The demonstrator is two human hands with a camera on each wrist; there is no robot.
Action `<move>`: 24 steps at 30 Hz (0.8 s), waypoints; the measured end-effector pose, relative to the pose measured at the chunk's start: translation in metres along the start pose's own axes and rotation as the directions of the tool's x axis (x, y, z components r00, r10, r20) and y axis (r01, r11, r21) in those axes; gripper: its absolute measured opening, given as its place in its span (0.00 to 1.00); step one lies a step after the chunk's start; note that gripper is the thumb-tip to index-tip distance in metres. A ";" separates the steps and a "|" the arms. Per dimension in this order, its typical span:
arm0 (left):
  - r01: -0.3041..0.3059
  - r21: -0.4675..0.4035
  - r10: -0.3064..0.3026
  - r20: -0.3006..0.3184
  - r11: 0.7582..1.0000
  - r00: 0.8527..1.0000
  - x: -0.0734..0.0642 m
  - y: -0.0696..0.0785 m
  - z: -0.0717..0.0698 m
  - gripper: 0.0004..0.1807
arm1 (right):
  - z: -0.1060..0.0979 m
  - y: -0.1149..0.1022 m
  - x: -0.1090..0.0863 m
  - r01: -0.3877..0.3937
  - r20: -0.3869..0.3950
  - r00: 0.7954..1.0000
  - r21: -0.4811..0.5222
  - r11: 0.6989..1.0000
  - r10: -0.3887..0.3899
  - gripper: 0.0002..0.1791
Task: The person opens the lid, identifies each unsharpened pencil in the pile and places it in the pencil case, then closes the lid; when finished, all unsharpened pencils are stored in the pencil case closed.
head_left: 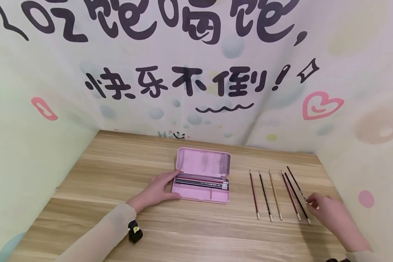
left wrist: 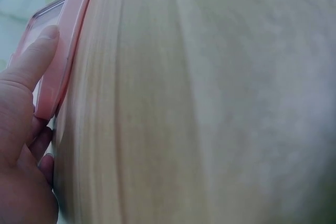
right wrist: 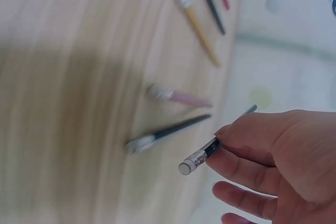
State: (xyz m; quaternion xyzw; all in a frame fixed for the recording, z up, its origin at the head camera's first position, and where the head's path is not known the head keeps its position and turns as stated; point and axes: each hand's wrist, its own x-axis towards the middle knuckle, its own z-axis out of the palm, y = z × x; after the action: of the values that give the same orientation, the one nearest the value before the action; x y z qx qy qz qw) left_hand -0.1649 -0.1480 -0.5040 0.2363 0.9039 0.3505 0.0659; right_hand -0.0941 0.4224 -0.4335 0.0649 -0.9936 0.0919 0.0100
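Note:
An open pink pencil case (head_left: 194,193) lies on the table with several pencils (head_left: 196,182) in its rear compartment. My left hand (head_left: 154,190) grips its left end, the thumb along the front corner and fingers reaching to the hinge side. The left wrist view shows the thumb over the rim of the case (left wrist: 48,93). At the right, my right hand (head_left: 330,210) pinches a black pencil (head_left: 294,179) near its eraser end. In the right wrist view this pencil (right wrist: 195,161) points away, held between thumb and index finger, its white eraser toward the camera.
Right of the case, pencils lie roughly side by side: a red one (head_left: 254,194), a black one (head_left: 265,193), a plain wood one (head_left: 275,194), then another red (head_left: 290,196) and another black (head_left: 298,199). Printed cloth walls (head_left: 144,120) border the wooden table (head_left: 118,167).

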 end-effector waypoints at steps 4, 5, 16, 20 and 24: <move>-0.003 -0.002 0.003 -0.002 1.000 1.000 0.000 0.001 -0.001 0.51 | -0.008 -0.017 0.003 0.023 -0.009 1.000 -0.010 1.000 -0.023 0.04; -0.003 -0.002 0.003 -0.002 1.000 1.000 0.000 0.002 -0.001 0.51 | -0.009 -0.021 0.004 0.030 -0.012 0.999 -0.009 1.000 -0.030 0.04; 0.003 -0.002 -0.003 0.004 1.000 1.000 -0.002 0.004 -0.002 0.51 | -0.019 -0.072 0.020 0.120 -0.020 0.993 0.040 0.992 -0.119 0.05; 0.001 -0.003 -0.001 -0.001 1.000 1.000 -0.001 0.004 -0.002 0.51 | -0.020 -0.089 0.030 0.141 -0.006 0.990 0.021 0.990 -0.141 0.05; 0.000 0.000 0.000 0.000 1.000 1.000 -0.001 0.003 -0.002 0.50 | -0.019 -0.105 0.039 0.170 -0.010 0.985 0.016 0.985 -0.169 0.05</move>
State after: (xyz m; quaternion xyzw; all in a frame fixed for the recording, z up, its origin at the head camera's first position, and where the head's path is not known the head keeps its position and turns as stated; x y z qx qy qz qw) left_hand -0.1633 -0.1475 -0.5007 0.2363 0.9039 0.3505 0.0658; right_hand -0.1186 0.3184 -0.3949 0.1489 -0.9836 0.0993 0.0217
